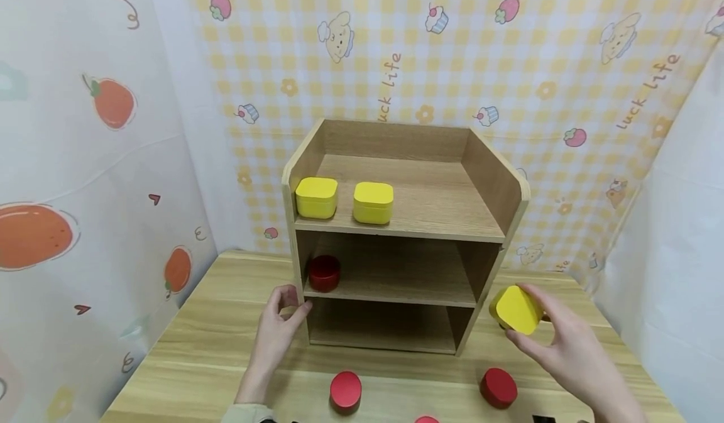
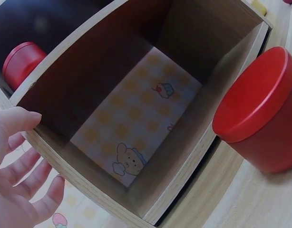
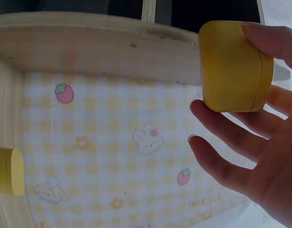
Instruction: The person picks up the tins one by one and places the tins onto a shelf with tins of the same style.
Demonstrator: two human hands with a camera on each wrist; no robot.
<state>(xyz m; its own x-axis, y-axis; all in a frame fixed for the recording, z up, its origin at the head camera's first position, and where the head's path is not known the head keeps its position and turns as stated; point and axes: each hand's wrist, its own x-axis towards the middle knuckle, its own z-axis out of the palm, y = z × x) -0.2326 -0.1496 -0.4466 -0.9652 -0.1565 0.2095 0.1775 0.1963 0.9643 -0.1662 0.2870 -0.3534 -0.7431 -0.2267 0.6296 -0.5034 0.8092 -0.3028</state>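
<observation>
At the right, my right hand (image 1: 571, 347) pinches a yellow rounded-square box (image 1: 519, 311) between thumb and fingers, tilted and beside the shelf; the right wrist view shows its lid seam. My left hand (image 1: 278, 325) holds the left side panel of the wooden shelf (image 1: 390, 229), thumb over the front edge and fingers outside. Two more lidded yellow boxes, one at the left end (image 1: 317, 198) and another beside it (image 1: 373, 203), stand on the top board. A round red tin (image 1: 324, 274) sits at the left of the middle level.
On the table (image 1: 186, 373) in front of the shelf lie a red tin (image 1: 345, 391) left of centre and another (image 1: 498, 388) near my right hand. A third (image 1: 427, 419) is cut off by the lower frame edge. Patterned cloth (image 1: 396, 52) hangs behind.
</observation>
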